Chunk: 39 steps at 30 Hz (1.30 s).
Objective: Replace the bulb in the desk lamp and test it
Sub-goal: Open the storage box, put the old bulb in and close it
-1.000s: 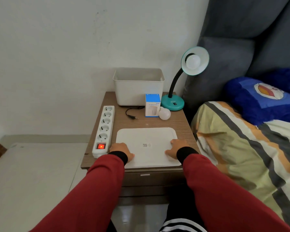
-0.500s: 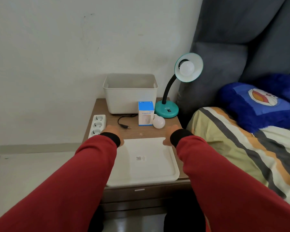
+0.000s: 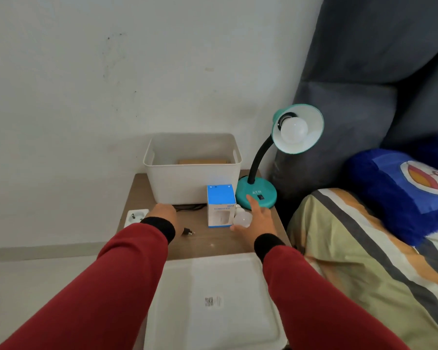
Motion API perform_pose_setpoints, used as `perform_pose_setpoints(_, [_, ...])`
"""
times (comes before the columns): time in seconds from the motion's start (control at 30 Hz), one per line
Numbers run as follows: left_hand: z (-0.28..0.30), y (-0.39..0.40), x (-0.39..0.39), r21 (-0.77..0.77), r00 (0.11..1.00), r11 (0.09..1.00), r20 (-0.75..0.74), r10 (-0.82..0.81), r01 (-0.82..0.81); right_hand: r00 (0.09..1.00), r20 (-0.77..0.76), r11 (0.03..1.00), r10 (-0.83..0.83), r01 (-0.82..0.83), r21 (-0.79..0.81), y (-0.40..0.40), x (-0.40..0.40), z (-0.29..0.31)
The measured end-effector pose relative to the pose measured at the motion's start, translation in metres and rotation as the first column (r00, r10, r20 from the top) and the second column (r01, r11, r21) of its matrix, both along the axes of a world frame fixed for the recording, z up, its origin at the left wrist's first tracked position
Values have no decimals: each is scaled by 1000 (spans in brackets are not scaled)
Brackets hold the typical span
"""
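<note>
A teal desk lamp (image 3: 257, 195) stands at the back right of the bedside table, its black neck bent up to a shade holding a white bulb (image 3: 294, 130). A loose white bulb (image 3: 242, 218) lies on the table beside a blue and white box (image 3: 220, 209). My right hand (image 3: 257, 221) reaches forward just right of the loose bulb, index finger stretched onto the lamp's base, fingers apart. My left hand (image 3: 165, 213) hovers over the black cable in front of the bin, empty. The black plug (image 3: 187, 232) lies by my left wrist.
A white plastic bin (image 3: 192, 170) stands at the back of the wooden table (image 3: 213, 243). A white power strip (image 3: 134, 216) runs along the left edge, mostly hidden by my sleeve. A white tray (image 3: 213, 299) lies nearest me. The bed with a striped blanket (image 3: 364, 261) is close on the right.
Both hands left the tray and moved forward over the table. My right hand came up beside the loose bulb and lamp base, my left over the cable. The view moved closer.
</note>
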<state>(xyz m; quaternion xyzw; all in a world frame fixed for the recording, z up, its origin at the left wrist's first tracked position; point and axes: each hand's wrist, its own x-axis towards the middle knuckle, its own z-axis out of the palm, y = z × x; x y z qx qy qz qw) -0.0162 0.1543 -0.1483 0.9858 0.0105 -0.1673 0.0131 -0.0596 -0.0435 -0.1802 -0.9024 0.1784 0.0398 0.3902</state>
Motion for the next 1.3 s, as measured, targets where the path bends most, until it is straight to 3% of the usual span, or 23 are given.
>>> perform_pose_setpoints(0.17, [-5, 4, 19, 31, 1000, 999, -20, -13, 14, 996, -45, 993, -80, 84, 82, 3, 18, -19])
perform_pose_setpoints(0.4, [2, 6, 19, 26, 1000, 1000, -7, 11, -11, 994, -79, 997, -75, 73, -24, -1, 20, -10])
perform_pose_setpoints(0.77, [93, 5, 6, -16, 992, 1000, 126, -18, 21, 992, 122, 991, -27, 43, -128, -2, 7, 103])
perform_pose_setpoints(0.97, [147, 4, 29, -40, 974, 999, 226, -25, 35, 974, 228, 995, 10, 14, -102, 10, 38, 157])
perform_pose_setpoints(1.13, [162, 0, 72, -66, 974, 997, 227, -9, 24, 975, 206, 989, 89, -62, -137, 23, 90, 170])
perform_pose_setpoints(1.3, [136, -5, 124, -96, 984, 995, 177, 5, 12, 984, 102, 981, 147, -132, -139, 28, 141, 143])
